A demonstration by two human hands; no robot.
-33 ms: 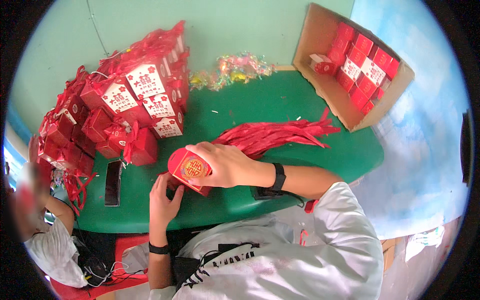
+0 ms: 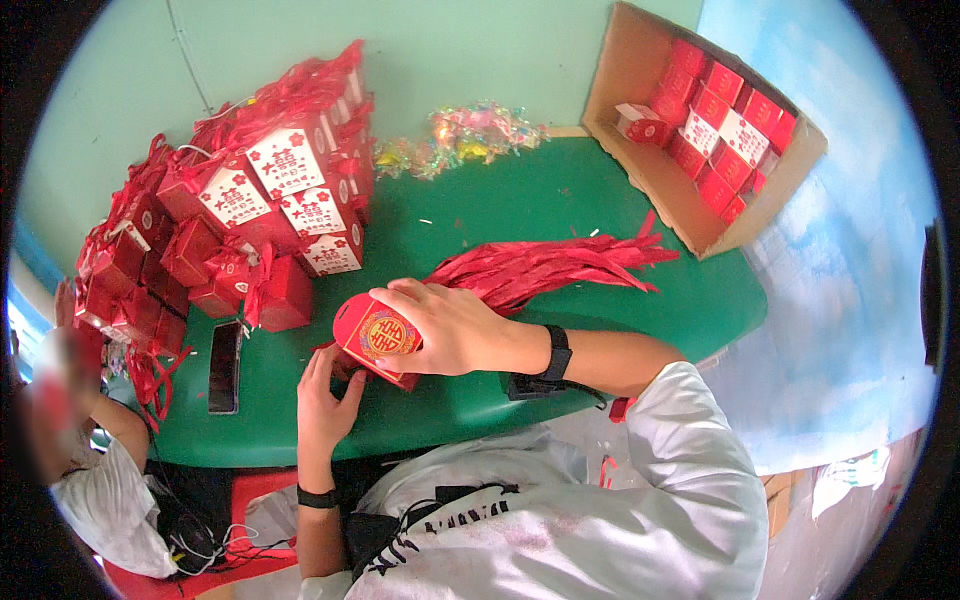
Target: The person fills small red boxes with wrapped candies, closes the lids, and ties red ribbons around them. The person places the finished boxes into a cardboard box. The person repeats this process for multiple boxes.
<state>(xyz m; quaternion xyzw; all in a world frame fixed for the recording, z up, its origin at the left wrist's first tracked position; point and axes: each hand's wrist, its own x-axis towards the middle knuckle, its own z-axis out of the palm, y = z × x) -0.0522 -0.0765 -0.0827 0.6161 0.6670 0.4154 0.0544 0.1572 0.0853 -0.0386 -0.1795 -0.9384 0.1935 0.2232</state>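
Observation:
A small red gift box (image 2: 388, 333) with a round gold emblem and a slot in its lid flap is tilted between my hands, close to the near edge of the green table. My right hand (image 2: 452, 325) reaches over it from the right, with fingers and thumb gripping its sides. At its left side, my left hand (image 2: 328, 400) curls its fingertips and thumb around the lower edge. Some fingertips are hidden behind the box. A bundle of red ribbons (image 2: 550, 265) lies just beyond my right hand.
Stacked red and white gift boxes (image 2: 285, 160) with ribbons fill the left. A phone (image 2: 225, 367) lies before them. Wrapped candies (image 2: 480, 135) sit at the back. A cardboard carton (image 2: 640, 155) holds more boxes at far right. Another person (image 2: 115, 500) is at the left edge.

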